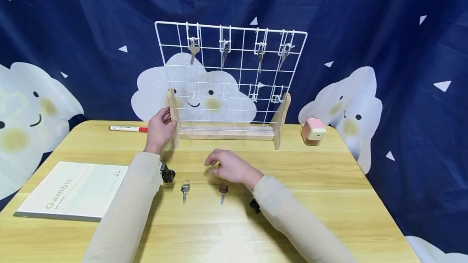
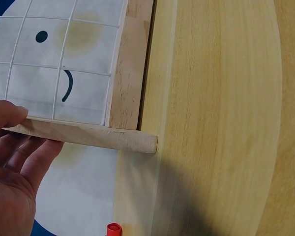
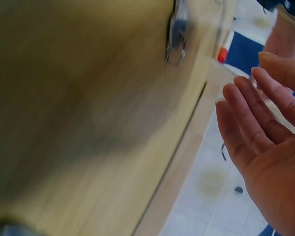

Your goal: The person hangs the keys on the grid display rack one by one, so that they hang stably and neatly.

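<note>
My left hand (image 1: 161,130) holds the left wooden leg (image 2: 132,140) of a stand with a white wire grid (image 1: 241,58). In the left wrist view the thumb lies on one side of the leg and the fingers on the other. My right hand (image 1: 232,166) hovers over the table in front of the stand, fingers loosely bent, holding nothing. Two keys lie below it: a key with a ring (image 1: 185,190) to the left and a brown-headed key (image 1: 223,192) closer by. Several keys, one a brass-coloured key (image 1: 194,50), hang from hooks along the grid's top.
More white hooks (image 1: 276,97) sit lower on the grid. A red-capped marker (image 1: 128,128) lies left of the stand, and a notebook (image 1: 73,190) lies at the table's left. The pink and cream box-shaped object (image 1: 313,131) stands right of the stand. A dark blue curtain (image 1: 351,19) hangs behind.
</note>
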{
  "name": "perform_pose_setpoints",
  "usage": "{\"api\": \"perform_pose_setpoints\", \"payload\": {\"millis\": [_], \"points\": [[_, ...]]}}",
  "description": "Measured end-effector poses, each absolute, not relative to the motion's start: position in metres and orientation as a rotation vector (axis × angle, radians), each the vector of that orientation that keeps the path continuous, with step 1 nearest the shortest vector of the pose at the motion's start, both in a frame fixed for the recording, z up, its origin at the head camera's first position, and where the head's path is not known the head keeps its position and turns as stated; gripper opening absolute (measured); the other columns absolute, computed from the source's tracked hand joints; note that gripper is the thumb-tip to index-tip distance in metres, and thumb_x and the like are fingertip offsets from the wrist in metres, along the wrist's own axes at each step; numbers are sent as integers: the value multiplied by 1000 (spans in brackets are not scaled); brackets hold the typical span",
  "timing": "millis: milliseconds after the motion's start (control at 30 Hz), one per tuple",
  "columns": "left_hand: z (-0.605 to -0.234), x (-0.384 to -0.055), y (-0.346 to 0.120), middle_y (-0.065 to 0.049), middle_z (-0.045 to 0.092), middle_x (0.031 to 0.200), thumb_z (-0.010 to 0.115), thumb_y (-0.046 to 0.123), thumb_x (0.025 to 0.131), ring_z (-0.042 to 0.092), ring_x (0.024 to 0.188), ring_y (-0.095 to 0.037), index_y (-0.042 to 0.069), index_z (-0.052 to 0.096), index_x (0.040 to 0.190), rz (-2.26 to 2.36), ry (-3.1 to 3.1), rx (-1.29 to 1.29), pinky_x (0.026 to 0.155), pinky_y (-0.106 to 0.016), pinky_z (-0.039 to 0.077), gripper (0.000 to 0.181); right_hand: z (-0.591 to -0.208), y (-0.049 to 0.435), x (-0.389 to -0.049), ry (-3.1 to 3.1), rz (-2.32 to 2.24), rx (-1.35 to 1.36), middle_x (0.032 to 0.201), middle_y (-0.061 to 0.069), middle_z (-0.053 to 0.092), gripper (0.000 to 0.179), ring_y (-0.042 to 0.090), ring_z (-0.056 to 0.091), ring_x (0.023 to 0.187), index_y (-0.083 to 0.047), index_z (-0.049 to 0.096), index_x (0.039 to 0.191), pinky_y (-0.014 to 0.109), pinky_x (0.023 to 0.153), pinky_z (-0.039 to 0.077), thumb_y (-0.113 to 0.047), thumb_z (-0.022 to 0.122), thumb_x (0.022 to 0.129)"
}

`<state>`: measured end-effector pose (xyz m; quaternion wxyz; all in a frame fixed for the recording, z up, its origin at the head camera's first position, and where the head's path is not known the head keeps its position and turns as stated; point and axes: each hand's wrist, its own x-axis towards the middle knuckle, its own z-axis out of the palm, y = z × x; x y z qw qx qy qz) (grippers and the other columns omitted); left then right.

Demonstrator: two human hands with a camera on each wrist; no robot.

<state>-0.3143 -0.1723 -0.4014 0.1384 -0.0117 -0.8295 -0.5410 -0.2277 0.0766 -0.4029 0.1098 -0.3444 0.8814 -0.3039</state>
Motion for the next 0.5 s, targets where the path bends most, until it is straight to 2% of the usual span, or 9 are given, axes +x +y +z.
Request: {"api": "perform_pose_setpoints", "payload": {"millis": [200,500], "points": [[-402,-315,-172,-25,52,137,57,0,94,53,124,-35,-5,44,143,-1568,-2397,-29,104,-38,46,50,-413,56,-226,2567,-800,-1062,105,3,66,27,12,63,93,-4,68,113,16,84,50,-4,73,87],[-402,-313,-172,-24,52,137,56,0,95,53,124,-34,-3,45,143,-1560,-2403,-12,103,-39,46,50,-423,30,-224,2583,-650,-1193,102,-3,64,25,5,59,90,-8,72,112,10,83,46,-11,74,88]]}}
